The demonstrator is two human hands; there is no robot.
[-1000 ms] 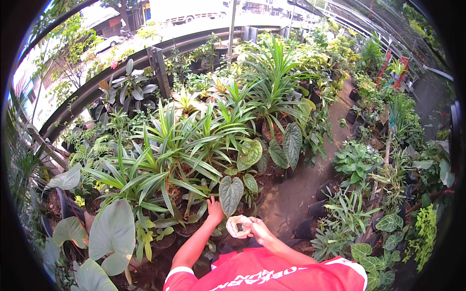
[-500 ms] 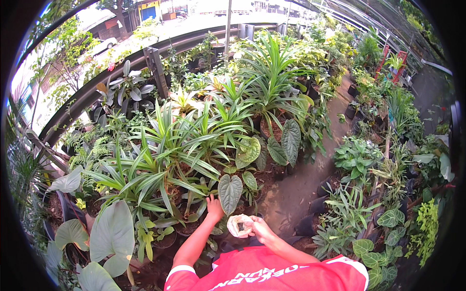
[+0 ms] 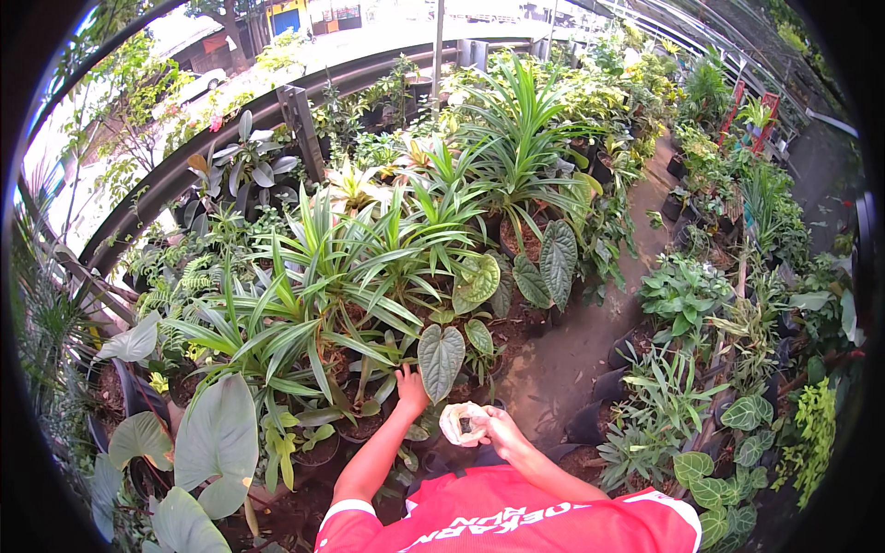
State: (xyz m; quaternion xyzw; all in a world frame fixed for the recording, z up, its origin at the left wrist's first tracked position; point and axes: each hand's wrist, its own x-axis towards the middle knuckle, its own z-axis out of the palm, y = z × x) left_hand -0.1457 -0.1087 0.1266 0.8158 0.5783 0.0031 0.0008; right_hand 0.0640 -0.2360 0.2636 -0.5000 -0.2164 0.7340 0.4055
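My right hand (image 3: 501,433) is closed on the rim of a small whitish plastic bag (image 3: 452,426), holding it in front of my red shirt. The bag's mouth faces up, with a little dark stuff inside, too small to make out. My left hand (image 3: 412,391) reaches in at the base of the potted plants, its fingers stretched out and partly apart, with nothing visible in them. Right beside it hangs a large dark heart-shaped leaf (image 3: 441,361). Long strappy green leaves (image 3: 369,309) spread just beyond, and a pot of soil (image 3: 361,428) sits by my left forearm.
Dense potted plants fill the bed ahead. Broad grey-green leaves (image 3: 217,438) rise at the near left. A dirt path (image 3: 576,355) runs away on the right, bordered by black pots (image 3: 604,387) and more plants. A metal rail (image 3: 184,175) curves behind the bed.
The view has shifted slightly. My left hand stays by the plant base, its fingers showing a little more. The bag's mouth has tipped, so more of its dark contents shows.
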